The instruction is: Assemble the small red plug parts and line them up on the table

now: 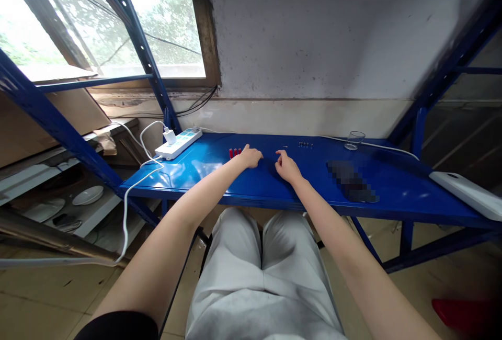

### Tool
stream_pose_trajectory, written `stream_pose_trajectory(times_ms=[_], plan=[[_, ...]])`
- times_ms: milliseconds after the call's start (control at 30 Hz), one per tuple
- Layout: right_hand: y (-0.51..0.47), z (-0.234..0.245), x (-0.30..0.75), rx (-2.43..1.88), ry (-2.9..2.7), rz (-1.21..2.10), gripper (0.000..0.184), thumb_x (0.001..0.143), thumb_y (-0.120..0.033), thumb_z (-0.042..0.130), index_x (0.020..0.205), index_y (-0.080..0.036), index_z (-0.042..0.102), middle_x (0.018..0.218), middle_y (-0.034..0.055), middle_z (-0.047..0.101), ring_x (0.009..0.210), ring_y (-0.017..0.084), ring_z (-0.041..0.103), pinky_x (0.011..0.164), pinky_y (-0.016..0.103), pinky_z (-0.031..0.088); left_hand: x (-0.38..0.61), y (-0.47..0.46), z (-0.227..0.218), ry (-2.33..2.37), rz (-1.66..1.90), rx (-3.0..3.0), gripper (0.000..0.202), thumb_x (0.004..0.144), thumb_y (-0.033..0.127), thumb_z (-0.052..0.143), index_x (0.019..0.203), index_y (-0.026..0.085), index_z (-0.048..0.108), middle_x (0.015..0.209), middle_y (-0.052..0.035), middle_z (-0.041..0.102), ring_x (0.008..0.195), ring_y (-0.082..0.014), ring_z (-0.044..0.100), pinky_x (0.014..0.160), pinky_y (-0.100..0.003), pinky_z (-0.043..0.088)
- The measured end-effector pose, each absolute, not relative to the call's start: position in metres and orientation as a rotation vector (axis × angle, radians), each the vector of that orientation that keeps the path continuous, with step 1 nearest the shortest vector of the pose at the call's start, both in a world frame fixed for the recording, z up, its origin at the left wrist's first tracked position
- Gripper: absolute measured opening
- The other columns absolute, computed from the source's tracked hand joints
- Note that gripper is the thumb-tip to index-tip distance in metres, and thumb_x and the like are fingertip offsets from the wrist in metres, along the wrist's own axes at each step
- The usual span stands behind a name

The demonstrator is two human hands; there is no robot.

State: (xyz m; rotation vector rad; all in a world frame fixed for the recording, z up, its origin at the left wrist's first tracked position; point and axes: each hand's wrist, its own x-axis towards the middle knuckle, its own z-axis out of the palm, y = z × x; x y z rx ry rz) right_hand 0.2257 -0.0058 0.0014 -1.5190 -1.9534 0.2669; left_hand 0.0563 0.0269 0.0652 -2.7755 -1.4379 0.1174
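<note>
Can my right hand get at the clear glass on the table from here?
Probably yes: bare table between the tiny pieces and the pixelated dark thing seems to leave your right hand a free way to the clear glass.

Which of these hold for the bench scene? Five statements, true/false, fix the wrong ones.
1. The red pieces are nearer the left hand than the right hand. True.
2. The clear cup stands at the left end of the table. False: the clear cup is toward the right, near the wall.
3. A white plug sits in the power strip. True.
4. The left hand and right hand are clasped together. False: a gap shows between them.
5. The top of the table is red. False: it is blue.
</note>
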Motion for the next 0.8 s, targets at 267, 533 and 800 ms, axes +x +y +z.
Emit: stream_pose_trajectory(times_ms=[267,533,800], plan=[[-0.007,0.003,0.226,-1.521,-1.955,0.269,0.041,0.08,-0.017,0.039,0.121,-0.015,0.038,0.081,0.005,0.056,0.062,0.014,0.051,0.051,0.023,0.033,0.048,0.012,0.056,-1.383,-0.44,-2.724,0.042,0.078,0.009,0.041,0.115,0.022,0.057,0.121,-0.0077,0.058,0.111,-0.0231,0.051,0.096,-0.04,0.029],[-0.008,0.003,0.226,-1.507,-1.934,0.3,0.037,0.08,-0.017,0.039,0.117,-0.016,0.042,0.08,0.0048,0.056,0.063,0.014,0.051,0.051,0.023,0.034,0.023,-0.01,0.012,-1.831,-1.87,-2.21,0.034,0.087,0.038,0.038,0.085,0.016,0.064,0.08,-0.0062,0.068,0.071,-0.0147,0.061,0.069,-0.025,0.046],[-0.007,0.001,0.226,-1.459,-1.922,0.252,0.023,0.079,-0.017,0.039,0.095,-0.018,0.055,0.081,0.0051,0.058,0.068,0.015,0.052,0.058,0.026,0.037,0.012,-0.012,0.009,-2.016,-2.266,-2.05,0.033,0.083,0.042,0.042,0.073,0.016,0.06,0.064,-0.0025,0.063,0.047,-0.0078,0.053,0.051,-0.02,0.043]])
